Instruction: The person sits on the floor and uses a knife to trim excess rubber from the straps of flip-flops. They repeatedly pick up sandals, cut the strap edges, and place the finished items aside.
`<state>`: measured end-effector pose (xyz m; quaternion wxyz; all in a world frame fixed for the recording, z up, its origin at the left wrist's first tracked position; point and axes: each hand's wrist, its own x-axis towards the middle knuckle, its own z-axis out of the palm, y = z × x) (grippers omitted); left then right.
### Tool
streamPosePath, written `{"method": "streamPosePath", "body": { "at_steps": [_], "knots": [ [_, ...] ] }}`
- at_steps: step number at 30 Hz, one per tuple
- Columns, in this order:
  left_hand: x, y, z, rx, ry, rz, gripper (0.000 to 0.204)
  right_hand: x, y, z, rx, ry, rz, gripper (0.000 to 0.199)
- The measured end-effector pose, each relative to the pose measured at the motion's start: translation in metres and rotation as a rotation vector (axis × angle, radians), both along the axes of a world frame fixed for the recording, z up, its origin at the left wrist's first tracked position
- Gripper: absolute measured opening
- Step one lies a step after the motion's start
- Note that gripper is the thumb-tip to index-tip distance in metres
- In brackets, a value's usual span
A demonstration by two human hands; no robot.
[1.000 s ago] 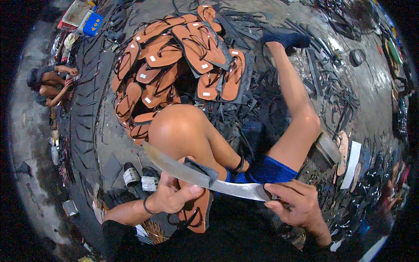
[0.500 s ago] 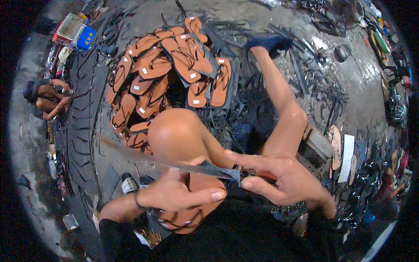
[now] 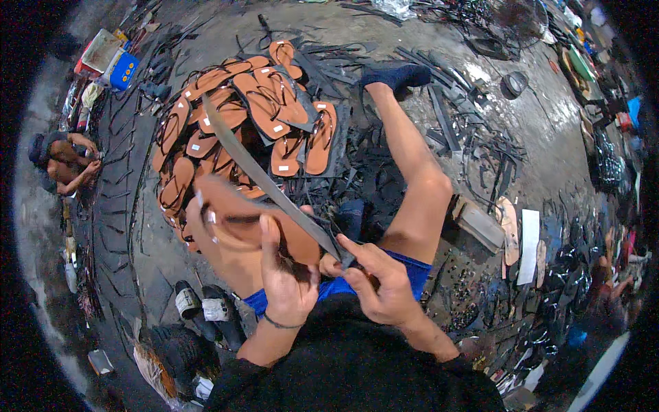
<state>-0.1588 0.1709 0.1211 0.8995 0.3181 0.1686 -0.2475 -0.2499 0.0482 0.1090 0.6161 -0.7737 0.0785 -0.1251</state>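
My left hand [image 3: 287,288] is closed on a brown flip-flop [image 3: 302,237], thumb along its side. The flip-flop is tilted over my left thigh and smeared by motion toward its strap end. In my right hand [image 3: 386,283] is a long knife [image 3: 264,180], its handle mostly hidden by my fingers. The blade slants up and left, passing across the flip-flop's edge in view; whether it touches cannot be told. Beyond lies a heap of brown flip-flops [image 3: 259,103] with dark straps and small white labels, several with untrimmed black rubber around the sole.
Black rubber scraps [image 3: 371,154] litter the floor between my legs. To the right lie a grey block [image 3: 478,225] and a white strip [image 3: 528,247]. Dark slides [image 3: 215,309] stand near my left side. Another person [image 3: 68,161] crouches at the far left, beyond a tyre tread strip [image 3: 123,185].
The flip-flop has risen from my lap, turning with my left hand. The knife has swung from nearly level to pointing up and left. My left knee has dropped outward.
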Motion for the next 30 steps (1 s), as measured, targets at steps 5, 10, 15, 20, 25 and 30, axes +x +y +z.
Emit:
{"method": "streamPosePath", "body": {
  "at_steps": [5,10,15,20,25,30],
  "knots": [
    [0.01,0.012,-0.013,-0.023,0.012,-0.015,0.039,-0.055,0.03,-0.041,-0.338,-0.008,-0.312,0.036],
    [-0.011,0.031,-0.035,0.047,0.031,-0.052,0.039,-0.062,0.035,-0.028,-0.339,0.088,-0.275,0.034],
    [-0.03,0.028,-0.05,0.287,-0.012,-0.084,0.036,-0.01,0.019,-0.037,-0.055,0.163,-0.32,0.025],
    [-0.02,0.03,-0.042,0.183,0.006,-0.048,0.029,0.056,-0.023,-0.102,-0.394,0.201,-0.461,0.027],
    [-0.011,0.031,-0.059,0.307,-0.07,0.038,0.04,0.025,0.009,-0.025,0.397,0.116,-0.017,0.03],
    [-0.022,0.036,-0.084,0.615,-0.333,-0.004,0.046,0.019,0.033,-0.03,-0.055,0.057,-0.193,0.028]
  ]
}}
